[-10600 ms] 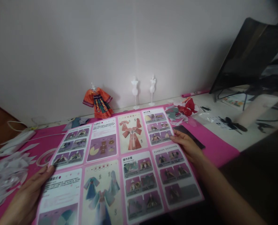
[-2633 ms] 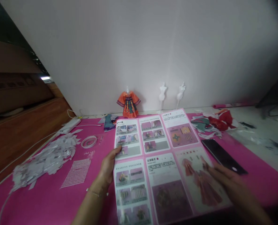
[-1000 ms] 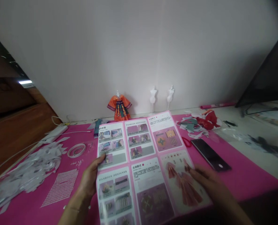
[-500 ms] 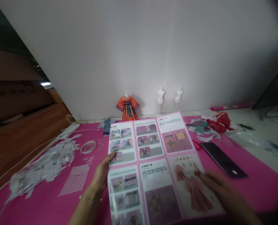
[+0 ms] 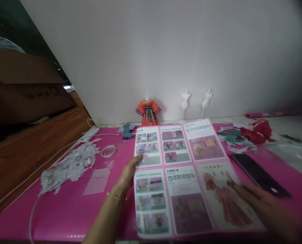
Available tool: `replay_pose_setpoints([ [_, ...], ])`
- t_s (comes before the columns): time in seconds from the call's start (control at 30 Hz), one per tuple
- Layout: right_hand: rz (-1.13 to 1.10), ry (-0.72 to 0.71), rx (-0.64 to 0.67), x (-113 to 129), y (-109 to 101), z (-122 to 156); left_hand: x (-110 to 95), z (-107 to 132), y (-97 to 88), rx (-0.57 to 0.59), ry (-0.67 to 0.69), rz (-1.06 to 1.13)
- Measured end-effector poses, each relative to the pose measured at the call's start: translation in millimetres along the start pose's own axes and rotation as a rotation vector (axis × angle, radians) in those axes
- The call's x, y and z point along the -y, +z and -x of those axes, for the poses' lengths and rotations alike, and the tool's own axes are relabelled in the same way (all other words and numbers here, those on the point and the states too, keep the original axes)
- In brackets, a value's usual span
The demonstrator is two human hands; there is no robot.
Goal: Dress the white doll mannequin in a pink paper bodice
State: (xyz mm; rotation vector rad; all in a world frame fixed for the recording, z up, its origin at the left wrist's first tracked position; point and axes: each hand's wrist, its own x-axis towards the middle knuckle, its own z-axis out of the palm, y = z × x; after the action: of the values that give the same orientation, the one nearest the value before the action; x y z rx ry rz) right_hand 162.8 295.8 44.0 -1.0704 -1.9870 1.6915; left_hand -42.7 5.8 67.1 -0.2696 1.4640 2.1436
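A pink-bordered instruction sheet [image 5: 163,169], printed with step photos and doll clothes, is tilted up in front of me. My left hand [image 5: 127,171] grips its left edge, the thumb lying over the front. At the lower right, my right hand [image 5: 252,196] holds the sheet's right side, its fingertips over the picture of a red dress; it is somewhat blurred. Behind the sheet, against the wall, stands a small dress form in an orange robe [image 5: 148,112]. Two bare white mini dress forms [image 5: 185,100] stand to its right.
On the pink mat [image 5: 77,217] lie a heap of white scraps [image 5: 69,166], a tape roll [image 5: 108,151] and a sheet of stick-on gems [image 5: 97,181]. A black phone [image 5: 259,174] and red and green fabric scraps [image 5: 258,132] are at right. A cardboard box [image 5: 26,84] stands left.
The whole scene has shifted to the right in view as the camera turned left. Both hands keep hold of the sheet, and its lower edge now shows more fully.
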Motion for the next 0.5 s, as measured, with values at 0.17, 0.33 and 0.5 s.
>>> replay_pose_setpoints([
  [0.17,-0.053,-0.016,0.007,9,2,3,5,-4,-2.0,0.019,0.013,-0.069],
  [0.33,-0.037,-0.010,-0.006,18,2,8,12,-24,-5.1,0.014,0.082,-0.212],
  [0.5,-0.026,-0.072,-0.034,14,3,2,4,-26,-2.6,-0.122,0.345,-0.440],
])
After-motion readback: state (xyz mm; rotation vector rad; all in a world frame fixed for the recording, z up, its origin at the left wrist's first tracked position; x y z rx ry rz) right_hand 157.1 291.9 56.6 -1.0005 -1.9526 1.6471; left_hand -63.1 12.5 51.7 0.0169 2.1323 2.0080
